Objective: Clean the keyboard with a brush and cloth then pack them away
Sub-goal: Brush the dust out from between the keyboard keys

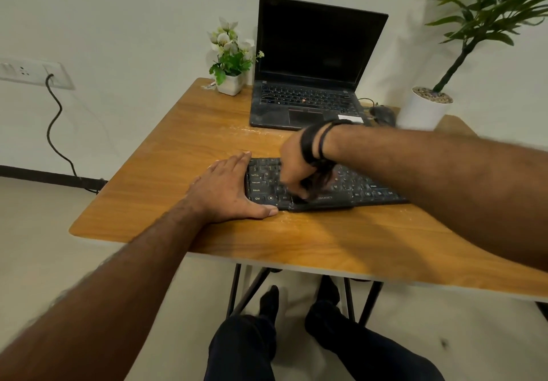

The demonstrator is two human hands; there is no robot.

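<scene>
— While the left hand [228, 190] lies flat, fingers straight, against the keyboard's [350, 186] left end, where's the board?
— Mid-table [154, 179], before the laptop [311, 84]. The right hand [296, 167] curls on something dark, likely the brush [321, 177]; too blurred to be sure.

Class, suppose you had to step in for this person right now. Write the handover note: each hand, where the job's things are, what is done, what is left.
Left hand: flat and open, braced against the left end of the keyboard.
Right hand: fingers curled over the keys near the middle; blurred, seemingly gripping a dark tool, probably the brush, but I cannot be sure.
The keyboard lies on the wooden table, in front of the open laptop.
Cloth: not in view.
Done: cleaning seems under way.
Left: finish the keys, wipe with the cloth, pack both away.
</scene>
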